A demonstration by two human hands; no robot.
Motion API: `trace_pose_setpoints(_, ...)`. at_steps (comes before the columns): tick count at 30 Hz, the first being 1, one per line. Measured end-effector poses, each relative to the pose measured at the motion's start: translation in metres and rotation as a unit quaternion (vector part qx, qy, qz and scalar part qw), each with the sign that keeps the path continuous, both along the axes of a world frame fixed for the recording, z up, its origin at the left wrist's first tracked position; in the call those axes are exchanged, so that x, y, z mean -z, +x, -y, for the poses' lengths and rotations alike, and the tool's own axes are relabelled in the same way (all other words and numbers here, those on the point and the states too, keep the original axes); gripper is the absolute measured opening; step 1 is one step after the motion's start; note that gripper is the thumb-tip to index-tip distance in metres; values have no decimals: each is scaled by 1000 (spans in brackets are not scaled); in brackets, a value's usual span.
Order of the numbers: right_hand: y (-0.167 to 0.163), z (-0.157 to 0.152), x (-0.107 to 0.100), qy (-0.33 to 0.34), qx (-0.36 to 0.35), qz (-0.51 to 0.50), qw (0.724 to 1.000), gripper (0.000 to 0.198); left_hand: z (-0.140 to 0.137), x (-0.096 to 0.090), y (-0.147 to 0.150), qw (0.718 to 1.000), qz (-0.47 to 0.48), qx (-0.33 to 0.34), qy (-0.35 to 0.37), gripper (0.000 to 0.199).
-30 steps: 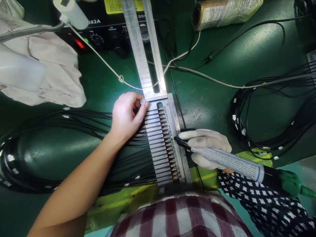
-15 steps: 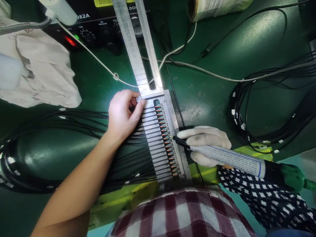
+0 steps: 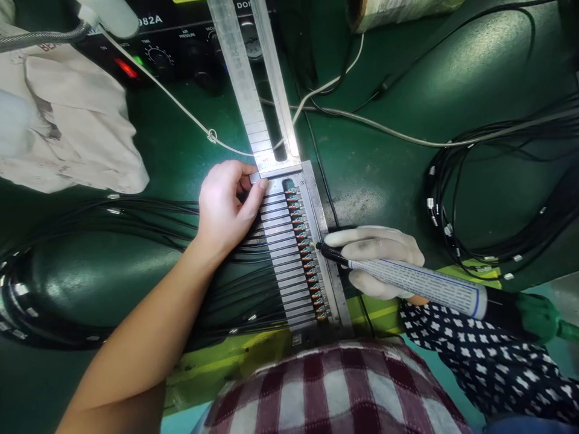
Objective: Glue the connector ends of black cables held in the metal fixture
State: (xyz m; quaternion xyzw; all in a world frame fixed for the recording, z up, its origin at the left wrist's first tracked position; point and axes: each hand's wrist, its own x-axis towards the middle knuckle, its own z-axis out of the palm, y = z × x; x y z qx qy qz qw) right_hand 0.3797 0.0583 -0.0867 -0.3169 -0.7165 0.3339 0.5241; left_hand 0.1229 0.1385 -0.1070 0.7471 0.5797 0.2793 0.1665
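A long metal fixture [image 3: 335, 304] lies on the green bench, its slotted lid [image 3: 244, 90] swung open to the back. Thin black cables run side by side across it, ending in a row of small connectors [image 3: 306, 246] with green and orange parts. My left hand [image 3: 224, 202], bare, pinches the fixture's left edge near the hinge between thumb and fingers. In my right hand [image 3: 382, 247], white-gloved, is a dispensing syringe [image 3: 420, 289] with a printed label. It lies tilted, its narrow tip at the connectors near the row's middle; whether it touches them I cannot tell.
Behind stands a black control box [image 3: 181, 57] with dials and a lit red switch. Coiled black cables lie at left [image 3: 27, 307] and right [image 3: 432, 205]. A cream cloth bag [image 3: 85, 114], a wrapped roll [image 3: 402, 12] and a grey cable [image 3: 384, 125] are also on the bench.
The view has shifted slightly. The syringe tip sits a touch farther back in the picture, and both hands keep the same grip.
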Motion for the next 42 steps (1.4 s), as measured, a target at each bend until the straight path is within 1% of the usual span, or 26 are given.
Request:
trace_pose_setpoints(3, 0, -2, -3, -12, -14, 6, 1000, 31, 0, 0, 0, 1000, 2, 1, -3, 18)
trace_pose_setpoints(5, 1, -1, -4, -7, -13, -2, 1000, 31, 0, 0, 0, 1000, 3, 3, -1, 18)
trace_pose_setpoints(8, 4, 5, -5, -2, -5, -5, 1000, 29, -1, 1, 0, 1000, 4, 1, -3, 19)
trace_pose_setpoints(11, 7, 12, -5, -13, -10, 12, 1000, 26, -1, 0, 1, 1000, 8, -3, -6, 20)
trace_pose_setpoints(14, 8, 16, -3, -8, -9, 23, 1000, 25, -1, 0, 0, 1000, 9, 0, -6, 20)
trace_pose_setpoints(17, 5, 14, 0, 1, -4, 9, 1000, 25, -1, 1, 0, 1000, 9, 3, -4, 21)
trace_pose_setpoints(22, 1, 11, 4, -5, 3, -10, 1000, 24, -2, 4, -1, 1000, 11, 3, 1, 22)
trace_pose_setpoints(27, 2, 11, 1, 5, -1, -1, 1000, 25, -2, 5, -1, 1000, 7, 5, 13, 19)
trace_pose_setpoints(33, 5, 14, -1, 0, -3, 26, 1000, 17, -2, 5, -2, 1000, 16, 7, 9, 20)
trace_pose_setpoints(42, 3, 13, -1, -3, 4, 5, 1000, 20, -1, 6, -3, 1000, 25, 3, -5, 20)
